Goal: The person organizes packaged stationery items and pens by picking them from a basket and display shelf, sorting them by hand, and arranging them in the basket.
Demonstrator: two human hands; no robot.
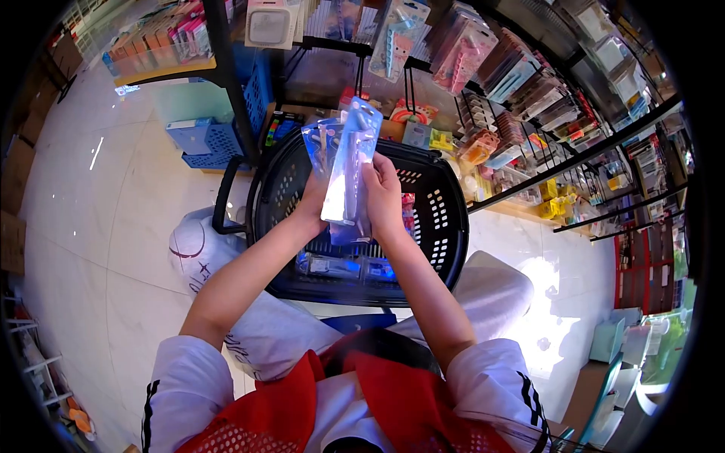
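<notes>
Over a black plastic basket [445, 226] I hold clear blister packs with blue card tops. My right hand [384, 195] is closed on the side of the front blister pack [350, 162], which stands nearly upright and catches glare. My left hand [313, 198] is partly hidden behind it, its fingers around a second blister pack [322, 142] tilted to the left. What is inside the packs is too blurred to name. On the basket floor lie more clear packs [332, 266], and a red packet [408, 211] shows beside my right wrist.
Hooks of hanging packaged goods [464, 57] rise in front and to the right. A blue perforated bin [214, 155] stands at the left by a black shelf post [230, 83]. My knees flank the basket above a pale tiled floor [113, 219]. Boxes [604, 340] sit at lower right.
</notes>
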